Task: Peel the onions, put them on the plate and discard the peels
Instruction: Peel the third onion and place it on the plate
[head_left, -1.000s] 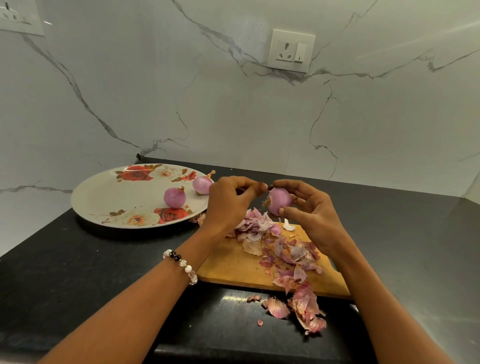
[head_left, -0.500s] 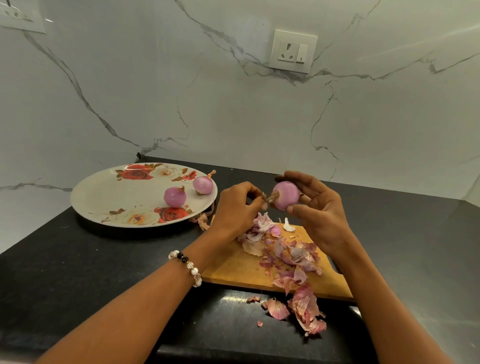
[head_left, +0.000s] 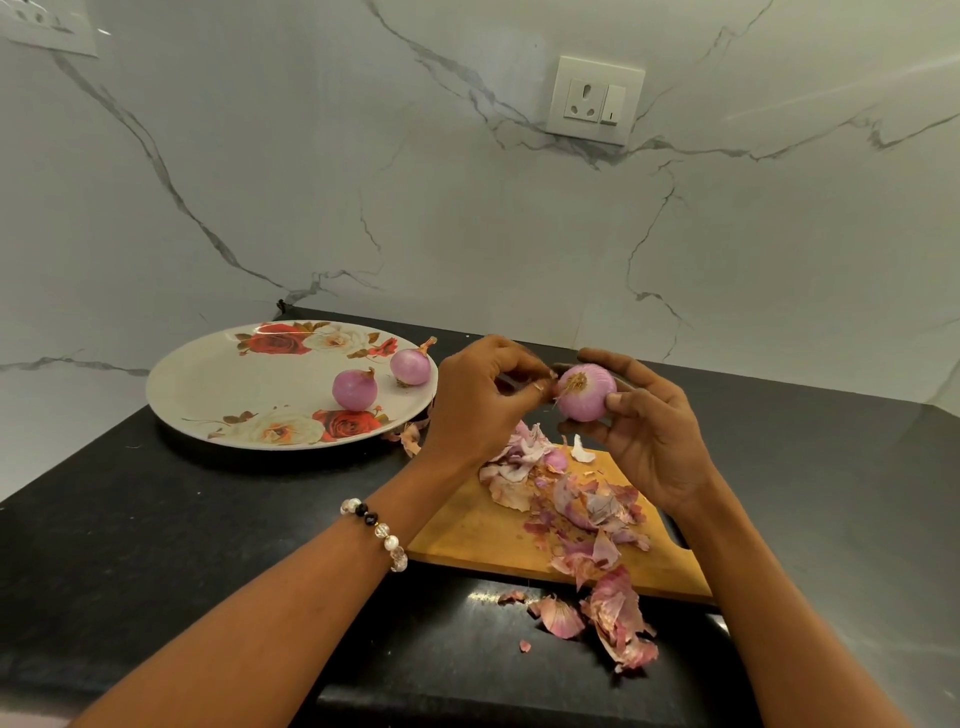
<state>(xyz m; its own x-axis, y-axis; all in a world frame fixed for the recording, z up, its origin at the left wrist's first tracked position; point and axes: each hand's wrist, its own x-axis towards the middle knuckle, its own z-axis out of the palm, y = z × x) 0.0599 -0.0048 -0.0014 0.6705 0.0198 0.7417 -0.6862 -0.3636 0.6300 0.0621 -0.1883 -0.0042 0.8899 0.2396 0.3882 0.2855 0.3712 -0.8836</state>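
Your right hand (head_left: 644, 431) holds the onion (head_left: 587, 392) in curled fingers and thumb, raised above the cutting board (head_left: 478, 530), root end turned toward your left hand (head_left: 478, 400). Your left hand sits just beside it, fingertips pinched together at the onion's root tuft; whether they grip a scrap of skin there is too small to tell. Under and below both hands, loose peels (head_left: 587, 509) lie heaped on the board and spill off its near edge onto the black counter (head_left: 156, 545). To the left of your left hand stands the flowered plate (head_left: 208, 384), with two peeled onions (head_left: 354, 388) resting on its right part.
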